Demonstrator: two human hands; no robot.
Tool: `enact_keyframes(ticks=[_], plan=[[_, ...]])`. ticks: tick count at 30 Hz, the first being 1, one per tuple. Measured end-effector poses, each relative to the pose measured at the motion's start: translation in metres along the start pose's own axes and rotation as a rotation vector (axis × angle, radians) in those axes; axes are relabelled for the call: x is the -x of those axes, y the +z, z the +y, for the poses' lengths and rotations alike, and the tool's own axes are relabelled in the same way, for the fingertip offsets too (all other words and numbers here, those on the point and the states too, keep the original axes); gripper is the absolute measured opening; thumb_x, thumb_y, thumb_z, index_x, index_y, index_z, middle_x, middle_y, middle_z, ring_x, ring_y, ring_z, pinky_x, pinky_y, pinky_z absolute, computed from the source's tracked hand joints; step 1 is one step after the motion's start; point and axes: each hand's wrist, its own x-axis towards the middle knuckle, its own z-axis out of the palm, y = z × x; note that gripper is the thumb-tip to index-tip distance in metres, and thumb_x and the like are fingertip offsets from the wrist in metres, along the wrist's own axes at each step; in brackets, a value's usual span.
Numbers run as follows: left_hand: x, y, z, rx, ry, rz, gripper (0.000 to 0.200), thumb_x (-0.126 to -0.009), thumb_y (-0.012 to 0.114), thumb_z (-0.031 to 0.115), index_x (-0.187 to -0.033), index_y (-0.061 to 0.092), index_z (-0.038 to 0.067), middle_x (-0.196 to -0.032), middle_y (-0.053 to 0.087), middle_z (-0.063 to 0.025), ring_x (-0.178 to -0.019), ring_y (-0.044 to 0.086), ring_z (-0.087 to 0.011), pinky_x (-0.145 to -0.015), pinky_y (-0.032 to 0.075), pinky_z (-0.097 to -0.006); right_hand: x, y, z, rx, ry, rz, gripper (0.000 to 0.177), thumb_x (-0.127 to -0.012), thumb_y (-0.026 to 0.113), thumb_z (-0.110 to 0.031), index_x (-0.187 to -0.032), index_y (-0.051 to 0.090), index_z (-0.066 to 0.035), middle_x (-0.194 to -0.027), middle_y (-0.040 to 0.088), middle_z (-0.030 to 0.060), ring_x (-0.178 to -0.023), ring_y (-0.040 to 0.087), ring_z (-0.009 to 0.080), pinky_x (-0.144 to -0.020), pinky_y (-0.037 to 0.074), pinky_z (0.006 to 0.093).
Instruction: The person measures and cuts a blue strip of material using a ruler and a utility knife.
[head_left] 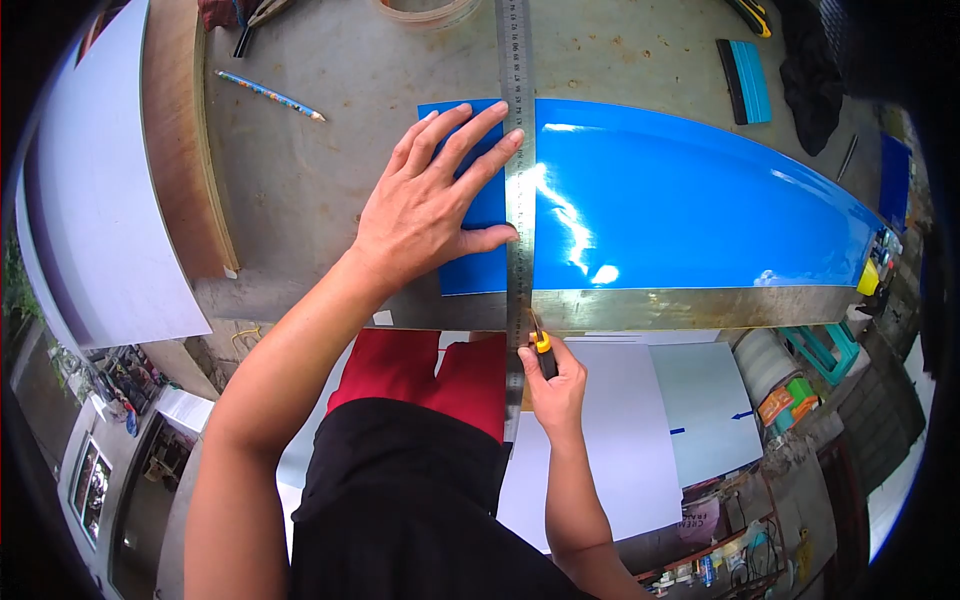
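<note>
Fingers spread wide, grasping nothing, the left hand point(425, 205) lies across the blue sheet point(690, 205), fingertips on the steel ruler point(520, 185)! Down by the table's point(320, 190) near edge, the right hand's fingers are wrapped round a yellow-and-black cutter point(545, 352), tip beside the ruler. The sheet lies beneath that ruler, a pencil point(270, 95) farther left, a teal squeegee point(748, 82) beyond on the right.
</note>
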Motion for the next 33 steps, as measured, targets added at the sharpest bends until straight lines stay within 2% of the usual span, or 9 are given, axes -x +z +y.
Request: enact_keyframes(ticks=[4,6,11,15,16,17,19,22,33], plan=[[0.0,-0.002,-0.001,-0.012,0.029,0.027,0.091,-0.077,0.078,0.059,-0.155,0.047,0.022,-0.162,0.04,-0.0049,-0.147,0.038,-0.0296,-0.124,0.029,-0.0488,-0.002,0.001,0.006,0.027,-0.017,0.008,0.026,-0.095,0.077,-0.017,-0.111,0.07,0.002,-0.083,0.068,0.0045,-0.079,0.059,0.0107,-0.076,0.052,0.029],[0.001,0.001,-0.002,-0.016,0.033,0.028,0.094,-0.075,0.08,0.058,-0.155,0.047,0.024,-0.163,0.038,-0.004,-0.148,0.036,-0.0299,-0.123,0.03,-0.0489,-0.003,0.004,0.016,0.05,-0.15,0.072,0.033,-0.093,0.079,-0.023,-0.114,0.071,0.001,-0.081,0.071,0.0154,-0.069,0.067,0.0212,-0.068,0.053,0.0341],[0.002,0.006,-0.002,-0.08,0.059,0.088,0.091,-0.077,0.079,0.06,-0.154,0.048,0.023,-0.161,0.041,-0.0041,-0.147,0.037,-0.0289,-0.122,0.031,-0.0472,-0.003,0.0,0.009,0.017,-0.046,0.011,0.033,-0.093,0.078,-0.024,-0.115,0.072,0.0,-0.084,0.073,0.0179,-0.072,0.071,0.0247,-0.07,0.054,0.0353],[0.004,0.014,-0.004,-0.095,0.08,0.133,0.096,-0.076,0.079,0.065,-0.158,0.043,0.033,-0.164,0.036,-0.0017,-0.15,0.033,-0.0297,-0.125,0.029,-0.0501,-0.004,0.001,0.012,0.028,-0.064,0.023,0.033,-0.093,0.079,-0.023,-0.115,0.072,-0.001,-0.078,0.071,0.0146,-0.069,0.066,0.0188,-0.069,0.053,0.0342],[-0.003,-0.008,0.005,-0.146,0.088,0.1,0.075,-0.085,0.077,0.045,-0.147,0.056,0.01,-0.151,0.051,-0.0164,-0.139,0.047,-0.0355,-0.116,0.039,-0.0485,-0.004,0.0,0.01,0.01,-0.052,0.017,0.032,-0.093,0.078,-0.023,-0.116,0.072,-0.001,-0.078,0.071,0.0139,-0.069,0.065,0.0178,-0.069,0.053,0.0341],[-0.001,-0.007,0.004,-0.145,0.08,0.095,0.075,-0.085,0.077,0.045,-0.147,0.056,0.01,-0.151,0.051,-0.0164,-0.139,0.047,-0.0355,-0.116,0.039,-0.0485,-0.005,0.001,0.009,-0.008,-0.042,0.01,0.032,-0.093,0.078,-0.023,-0.116,0.072,-0.002,-0.078,0.07,0.0132,-0.069,0.064,0.0167,-0.069,0.053,0.0339],[0.0,-0.004,-0.001,-0.037,0.036,-0.062,0.1,-0.081,0.076,0.057,-0.161,0.034,0.015,-0.166,0.028,-0.0113,-0.152,0.024,-0.0365,-0.125,0.023,-0.0524,-0.004,0.002,0.011,-0.02,-0.07,0.014,0.031,-0.093,0.078,-0.023,-0.116,0.072,-0.003,-0.078,0.07,0.011,-0.069,0.061,0.0148,-0.068,0.052,0.0326],[0.001,-0.004,-0.002,-0.029,0.059,-0.013,0.095,-0.082,0.076,0.056,-0.158,0.039,0.012,-0.164,0.033,-0.0129,-0.15,0.029,-0.0363,-0.124,0.026,-0.0514,-0.004,0.002,0.01,-0.035,-0.07,0.019,0.028,-0.094,0.078,-0.022,-0.114,0.072,-0.002,-0.076,0.066,0.005,-0.069,0.055,0.0109,-0.066,0.049,0.0295],[0.002,-0.001,-0.004,-0.021,0.079,0.025,0.093,-0.084,0.074,0.057,-0.157,0.04,0.01,-0.164,0.032,-0.0127,-0.15,0.03,-0.0361,-0.124,0.027,-0.0502,-0.003,0.003,0.006,-0.005,-0.091,0.043,0.027,-0.095,0.077,-0.02,-0.113,0.072,-0.001,-0.079,0.068,0.002,-0.072,0.056,0.0085,-0.069,0.049,0.0271]])
